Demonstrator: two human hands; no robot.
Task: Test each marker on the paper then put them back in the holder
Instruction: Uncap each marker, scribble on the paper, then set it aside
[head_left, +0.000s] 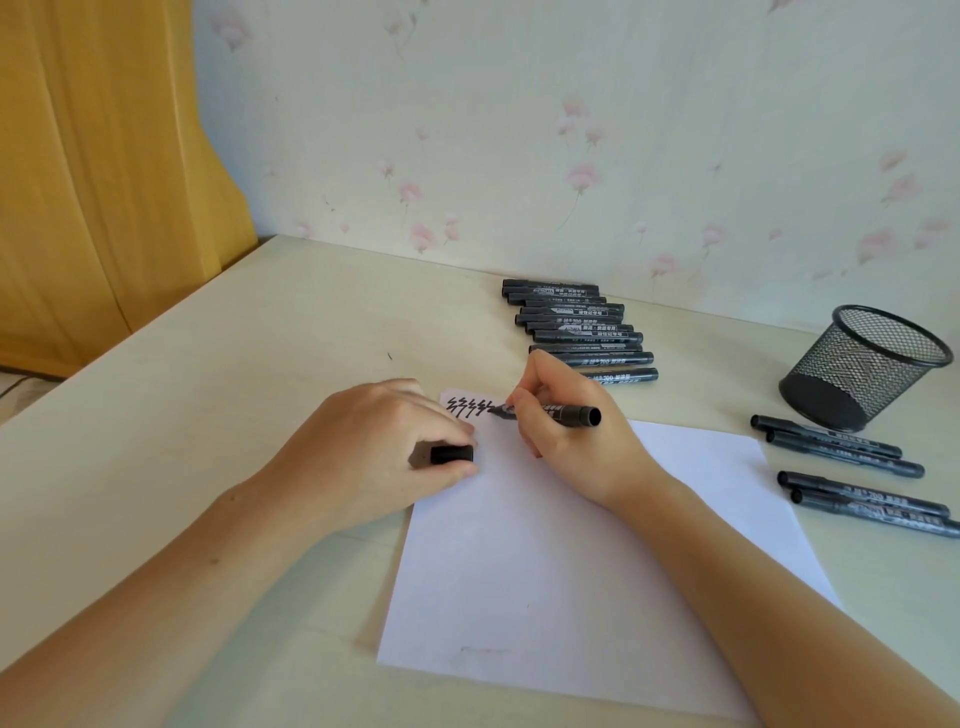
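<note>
Print on the marker barrels

The row of black plastic markers (579, 330) beside the wall carries pale print, of which only the number "700" reads clearly; it shows again on the black markers lying at the right (865, 500).

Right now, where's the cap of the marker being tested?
In the head view, the cap is pinched in the left hand, which rests at the left edge of the paper, just left of the right hand writing with the marker.
</note>
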